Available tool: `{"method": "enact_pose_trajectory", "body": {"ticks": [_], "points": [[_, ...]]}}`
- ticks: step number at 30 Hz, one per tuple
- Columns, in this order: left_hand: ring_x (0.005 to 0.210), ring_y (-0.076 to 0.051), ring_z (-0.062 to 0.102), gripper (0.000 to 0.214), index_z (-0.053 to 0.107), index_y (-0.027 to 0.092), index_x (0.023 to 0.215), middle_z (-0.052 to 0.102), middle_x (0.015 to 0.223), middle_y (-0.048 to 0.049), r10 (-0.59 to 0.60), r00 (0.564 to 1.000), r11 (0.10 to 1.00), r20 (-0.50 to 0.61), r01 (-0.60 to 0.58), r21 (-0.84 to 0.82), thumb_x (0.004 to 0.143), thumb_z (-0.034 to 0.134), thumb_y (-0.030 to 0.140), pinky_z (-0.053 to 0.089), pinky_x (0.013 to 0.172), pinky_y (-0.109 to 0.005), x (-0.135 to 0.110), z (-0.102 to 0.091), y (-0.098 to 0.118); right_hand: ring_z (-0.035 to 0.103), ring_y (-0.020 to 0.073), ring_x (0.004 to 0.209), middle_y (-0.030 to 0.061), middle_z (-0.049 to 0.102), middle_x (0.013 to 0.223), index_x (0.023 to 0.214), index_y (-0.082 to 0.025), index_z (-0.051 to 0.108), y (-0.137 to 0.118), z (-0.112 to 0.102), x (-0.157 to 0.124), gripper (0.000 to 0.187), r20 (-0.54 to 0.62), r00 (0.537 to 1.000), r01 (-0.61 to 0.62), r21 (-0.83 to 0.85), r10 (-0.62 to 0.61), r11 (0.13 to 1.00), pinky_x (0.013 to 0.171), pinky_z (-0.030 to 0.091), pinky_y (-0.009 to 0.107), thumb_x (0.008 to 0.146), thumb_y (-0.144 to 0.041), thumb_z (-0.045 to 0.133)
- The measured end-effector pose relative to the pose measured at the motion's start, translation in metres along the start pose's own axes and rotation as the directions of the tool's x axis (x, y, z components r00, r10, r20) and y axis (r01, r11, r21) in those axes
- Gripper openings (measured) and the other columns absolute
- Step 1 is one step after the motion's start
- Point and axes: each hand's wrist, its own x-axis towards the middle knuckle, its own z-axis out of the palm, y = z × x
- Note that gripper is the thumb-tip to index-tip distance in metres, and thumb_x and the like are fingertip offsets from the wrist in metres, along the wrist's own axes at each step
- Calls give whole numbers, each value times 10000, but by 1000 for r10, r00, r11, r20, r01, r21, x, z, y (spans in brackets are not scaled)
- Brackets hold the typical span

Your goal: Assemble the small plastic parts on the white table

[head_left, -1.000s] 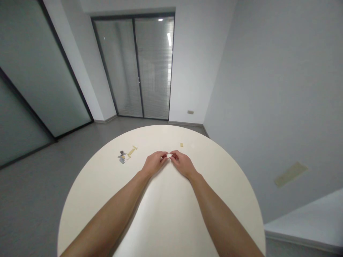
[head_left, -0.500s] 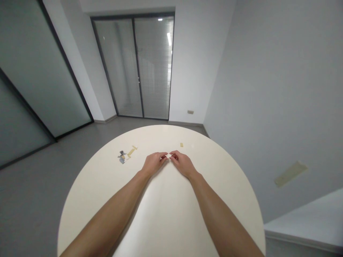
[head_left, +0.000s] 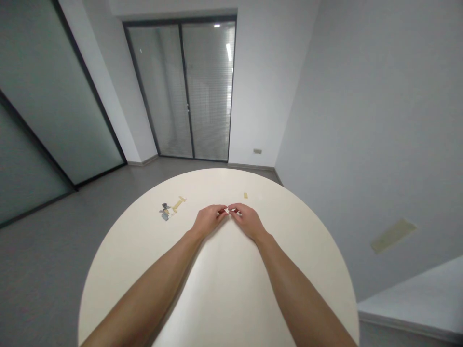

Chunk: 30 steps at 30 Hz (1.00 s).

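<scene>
My left hand (head_left: 210, 217) and my right hand (head_left: 246, 219) meet over the middle of the round white table (head_left: 224, 294). Thumbs and fingers are pinched together on both, with the tips almost touching. Between them shows a tiny white piece (head_left: 227, 210), too small to name and mostly covered by the fingertips. To the left of my left hand lies a small heap of grey and dark bits (head_left: 165, 212). Strips of yellowish tape (head_left: 177, 205) lie beside that heap. Beyond my right hand is a small yellowish tape square (head_left: 245, 195).
A glass double door (head_left: 188, 91) with blinds stands past the table. Frosted glass panels (head_left: 54, 86) are on the left, and a pale wall (head_left: 379, 130) bearing a tape patch (head_left: 393, 235) is on the right. A socket plate (head_left: 257, 151) sits low on the far wall.
My fingertips have drawn slightly closer together, and less of the white piece shows between them. The heap, the tape and both forearms look unchanged.
</scene>
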Motion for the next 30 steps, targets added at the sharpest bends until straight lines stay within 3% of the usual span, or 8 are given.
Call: {"method": "enact_pose_trajectory", "body": {"ticks": [30], "points": [[892, -165, 657, 231, 684, 267, 1015, 737, 980, 4, -20, 999, 999, -30, 19, -31, 939, 494, 374, 469, 771, -266, -1, -2, 5, 648, 172, 883, 24, 717, 975, 1037, -253, 646, 0, -1, -1, 211, 18, 1000, -23, -40, 23, 999, 796, 459, 284, 978, -391, 498]]}}
